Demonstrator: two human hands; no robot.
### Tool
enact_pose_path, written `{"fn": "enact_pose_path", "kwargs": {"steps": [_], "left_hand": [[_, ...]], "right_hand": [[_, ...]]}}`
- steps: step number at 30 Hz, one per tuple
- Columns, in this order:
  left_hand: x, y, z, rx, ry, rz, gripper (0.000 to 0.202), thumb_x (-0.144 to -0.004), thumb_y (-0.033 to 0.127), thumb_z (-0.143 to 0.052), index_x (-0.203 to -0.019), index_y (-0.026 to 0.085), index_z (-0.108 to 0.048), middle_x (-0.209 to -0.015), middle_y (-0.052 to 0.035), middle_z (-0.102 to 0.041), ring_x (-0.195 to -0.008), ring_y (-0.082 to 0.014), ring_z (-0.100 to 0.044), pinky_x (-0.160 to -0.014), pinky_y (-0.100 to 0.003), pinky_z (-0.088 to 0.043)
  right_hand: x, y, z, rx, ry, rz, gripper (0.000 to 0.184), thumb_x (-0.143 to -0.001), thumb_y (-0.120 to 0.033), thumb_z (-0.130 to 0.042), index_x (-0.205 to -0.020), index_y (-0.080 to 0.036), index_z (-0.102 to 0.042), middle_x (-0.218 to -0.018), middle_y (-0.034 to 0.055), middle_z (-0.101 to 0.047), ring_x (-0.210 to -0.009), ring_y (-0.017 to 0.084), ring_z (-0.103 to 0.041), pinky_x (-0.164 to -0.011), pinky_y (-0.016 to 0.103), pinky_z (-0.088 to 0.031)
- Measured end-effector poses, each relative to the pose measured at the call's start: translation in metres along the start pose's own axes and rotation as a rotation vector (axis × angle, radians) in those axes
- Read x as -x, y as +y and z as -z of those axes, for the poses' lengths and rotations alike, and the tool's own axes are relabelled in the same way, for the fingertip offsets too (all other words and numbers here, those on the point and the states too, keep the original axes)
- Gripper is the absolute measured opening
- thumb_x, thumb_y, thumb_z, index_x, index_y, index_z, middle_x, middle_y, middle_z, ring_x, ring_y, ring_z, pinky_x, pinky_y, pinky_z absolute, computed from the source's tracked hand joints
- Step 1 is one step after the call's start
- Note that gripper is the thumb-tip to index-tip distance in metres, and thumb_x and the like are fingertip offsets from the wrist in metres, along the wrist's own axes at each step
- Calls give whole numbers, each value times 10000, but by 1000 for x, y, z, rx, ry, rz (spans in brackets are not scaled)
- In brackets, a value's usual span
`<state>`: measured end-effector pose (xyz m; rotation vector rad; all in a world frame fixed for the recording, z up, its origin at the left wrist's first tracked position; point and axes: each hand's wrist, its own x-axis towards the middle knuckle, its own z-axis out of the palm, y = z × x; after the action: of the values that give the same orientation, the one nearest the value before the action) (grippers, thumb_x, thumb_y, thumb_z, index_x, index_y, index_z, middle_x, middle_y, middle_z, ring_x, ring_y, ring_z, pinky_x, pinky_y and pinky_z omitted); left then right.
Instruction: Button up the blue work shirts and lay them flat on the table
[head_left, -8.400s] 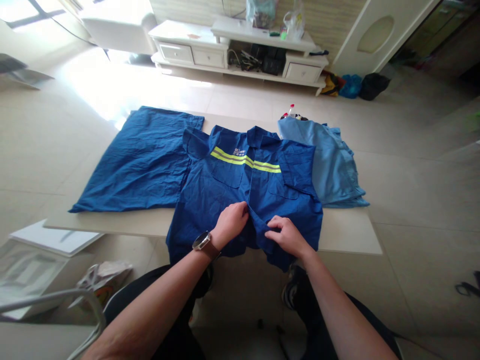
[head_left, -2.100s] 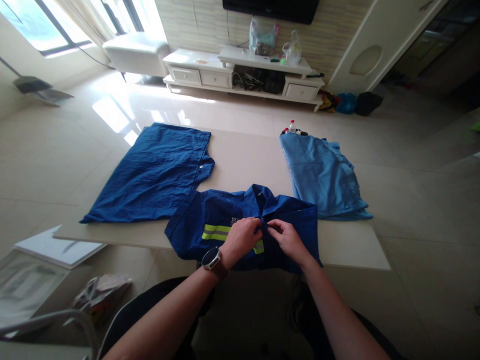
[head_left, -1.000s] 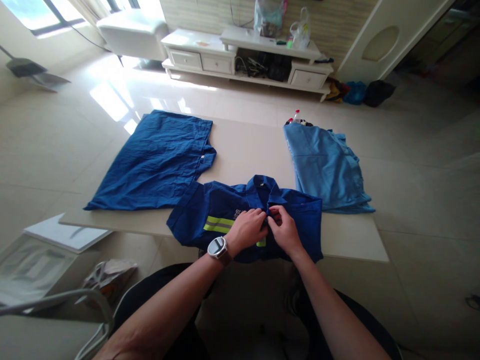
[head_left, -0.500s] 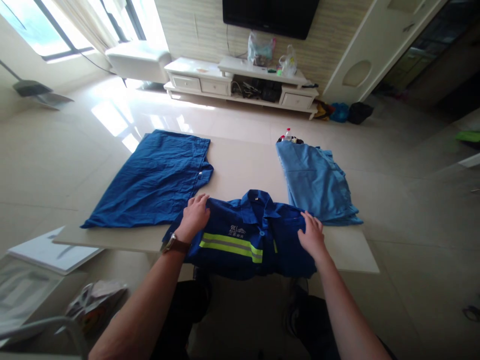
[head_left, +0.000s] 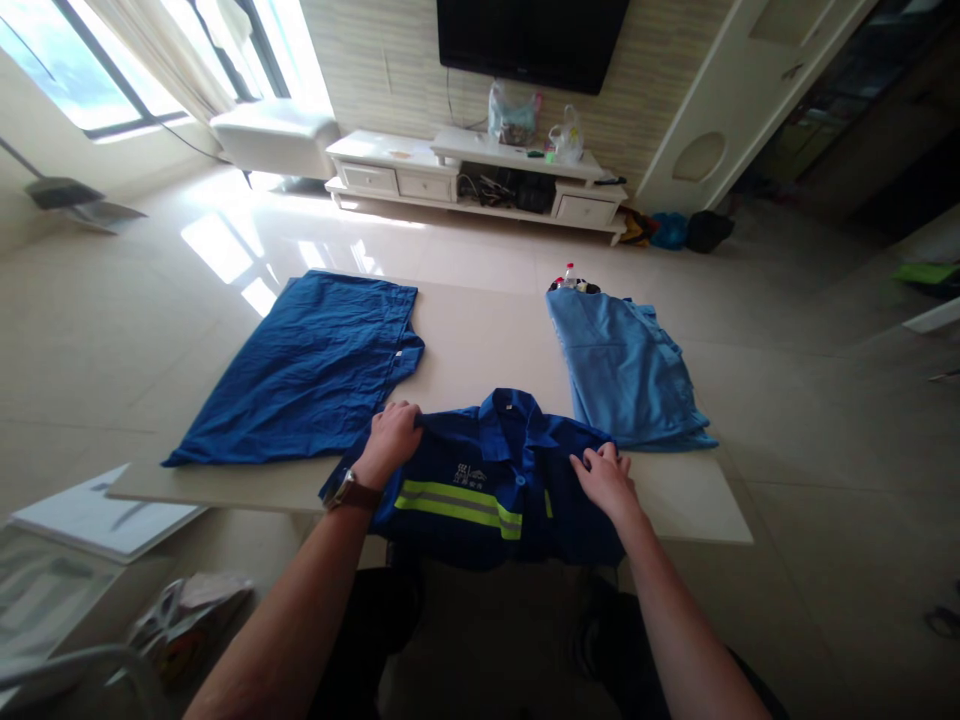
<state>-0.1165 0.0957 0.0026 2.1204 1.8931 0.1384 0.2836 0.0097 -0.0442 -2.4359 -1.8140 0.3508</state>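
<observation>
A dark blue work jacket [head_left: 457, 455] lies front up at the near edge of the table [head_left: 480, 340], collar pointing away from me. It carries a yellow-green and grey reflective stripe and a white printed logo, and its lower part drops over the edge. My left hand [head_left: 394, 437], with a watch on the wrist, is closed on the shoulder at the left. At the opposite shoulder, my right hand [head_left: 606, 480] has bent fingers gripping the cloth. Fingertips are partly hidden in the fabric.
Another blue garment [head_left: 300, 370] is spread on the table's left side. A light blue cloth pile [head_left: 626, 370] lies at the right, with a red-capped bottle [head_left: 570, 275] behind it. A white box [head_left: 105, 510] stands left of the table; a TV cabinet [head_left: 517, 155] is along the wall.
My right hand has shifted inward along the jacket's shoulder and its fingers are more bent. My left hand stays at its shoulder with fingers curled tighter. The view has tilted slightly.
</observation>
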Motion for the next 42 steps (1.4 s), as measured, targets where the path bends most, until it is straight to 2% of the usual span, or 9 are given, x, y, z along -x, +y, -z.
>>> {"fn": "enact_pose_path", "kwargs": {"steps": [6,9,14,19,22,25,30,35,42], "left_hand": [[2,-7,-2,24,43,-77,150,-904,242,-529,-1025,217,-615,-1061,-100,-731,-1127,-276,-650,-1121,-425,-382],[4,-9,1,19,49,-78,155,-908,264,-536,-1029,211,-617,-1018,-105,-744,-1087,-285,-674,-1109,-424,-398],[10,-3,10,41,142,-68,119,-910,259,-544,-998,218,-612,-985,-106,-753,-1054,-297,-686,-1130,-444,-399],[27,7,15,157,273,-145,68,-915,226,-530,-951,229,-588,-942,-89,-746,-1029,-278,-694,-1238,-490,-284],[48,4,20,271,376,-268,82,-936,252,-528,-980,238,-596,-1031,-68,-752,-1096,-260,-681,-1285,-524,-167],[76,-7,33,358,459,-317,114,-950,334,-544,-968,239,-603,-1048,-71,-741,-1089,-262,-665,-1183,-476,-362],[102,-28,72,334,613,-149,206,-956,419,-545,-1000,228,-610,-917,-63,-717,-882,-249,-667,-807,-339,-494],[58,-35,107,164,653,-46,209,-957,354,-525,-1081,220,-628,-951,-75,-727,-874,-266,-678,-744,-332,-437],[-86,-12,182,53,608,95,289,-985,346,-534,-1206,185,-627,-1047,-99,-724,-981,-287,-648,-861,-396,-457]], "right_hand": [[-6,14,5,9,-108,-20,668,-970,-697,-451,-479,-244,-467,-637,87,-586,-707,249,-587,-682,354,-385],[-9,33,6,-3,-116,-64,602,-952,-577,-541,-458,-246,-448,-579,65,-567,-656,235,-567,-633,337,-339],[-4,69,4,-35,-68,-120,191,-664,-184,-761,-634,-235,-580,-681,16,-638,-712,203,-605,-628,275,-364],[21,85,12,-128,15,-212,252,-607,-57,-661,-804,-202,-721,-758,55,-731,-766,217,-696,-660,253,-439],[40,95,32,-180,90,-192,254,-702,-113,-611,-864,-221,-773,-898,80,-789,-870,234,-739,-720,259,-495],[63,113,62,-242,198,-169,346,-826,-219,-511,-1031,-194,-788,-1030,115,-796,-944,252,-745,-789,293,-529],[83,134,121,-408,410,-157,508,-867,-456,-470,-1101,-141,-792,-664,84,-728,-578,254,-676,-566,322,-466],[30,105,184,-342,393,-57,383,-846,-317,-519,-1046,-169,-810,-546,34,-671,-490,215,-628,-538,303,-422],[-141,28,282,-52,265,46,278,-891,-84,-547,-1023,-74,-792,-710,108,-733,-516,150,-618,-680,349,-488]]}}
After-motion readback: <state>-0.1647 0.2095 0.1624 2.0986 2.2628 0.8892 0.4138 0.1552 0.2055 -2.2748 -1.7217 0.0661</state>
